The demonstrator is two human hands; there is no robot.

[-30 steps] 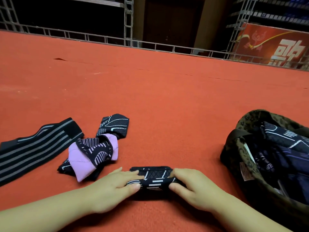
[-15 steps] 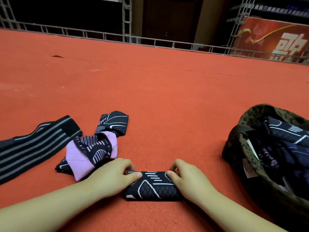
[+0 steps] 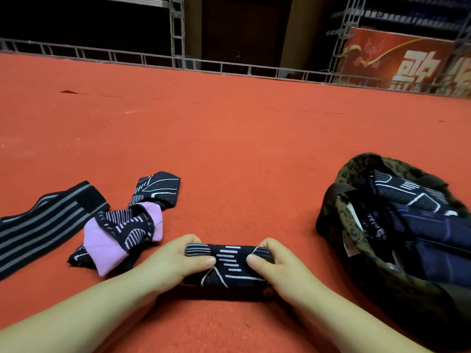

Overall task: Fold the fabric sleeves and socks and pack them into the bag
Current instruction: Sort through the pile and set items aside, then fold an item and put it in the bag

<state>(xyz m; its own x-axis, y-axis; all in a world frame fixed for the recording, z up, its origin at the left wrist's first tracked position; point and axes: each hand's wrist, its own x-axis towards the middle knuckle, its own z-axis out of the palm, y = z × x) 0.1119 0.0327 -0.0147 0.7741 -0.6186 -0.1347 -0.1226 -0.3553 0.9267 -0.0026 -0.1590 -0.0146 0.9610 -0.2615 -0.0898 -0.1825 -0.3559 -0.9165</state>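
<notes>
A folded black sleeve with white line patterns [image 3: 229, 266] lies on the red carpet in front of me. My left hand [image 3: 175, 263] grips its left end, thumb on top. My right hand [image 3: 277, 266] grips its right end the same way. To the left lies a black and lilac sock [image 3: 122, 233] on top of another black patterned piece [image 3: 158, 187]. Further left lies a black band with grey stripes [image 3: 46, 222]. At the right stands an open camouflage bag [image 3: 356, 225] with several dark patterned pieces inside.
The red carpet [image 3: 242, 138] stretches far ahead. A low metal truss rail [image 3: 229, 67] borders its far edge, with upright trusses and a red banner [image 3: 407, 62] at the back right.
The sleeve between my hands has been rolled over once more, so a different white pattern faces up. Both hands shifted their hold on its ends and lifted it slightly.
</notes>
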